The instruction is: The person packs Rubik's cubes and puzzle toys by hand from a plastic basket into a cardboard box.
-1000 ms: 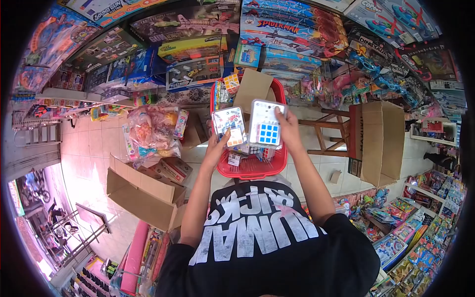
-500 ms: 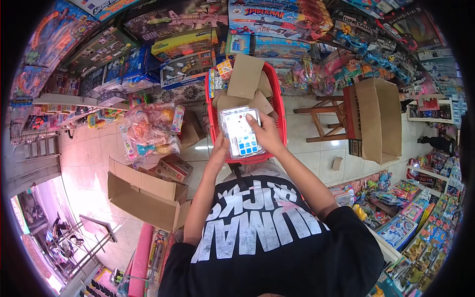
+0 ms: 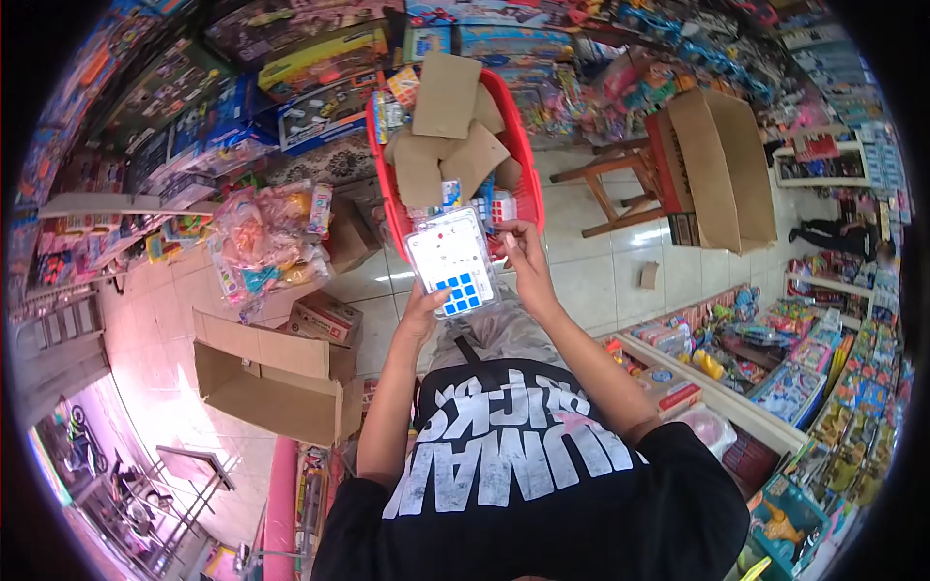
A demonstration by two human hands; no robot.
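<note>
Both hands hold a stack of cube packs (image 3: 451, 261) just above the near rim of the red basket (image 3: 528, 184); left hand (image 3: 422, 315) closed under the lower edge, right hand (image 3: 521, 254) pinching the right side; the step looks like gathering packs; next calls for a steady two-handed hold.

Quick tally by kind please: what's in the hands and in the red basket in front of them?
Cube toy packs held in both hands, stacked, count unclear: at least 1
Red baskets: 1
Cardboard pieces in the basket: about 4
Hands: 2, left, right
Total: about 8
</note>
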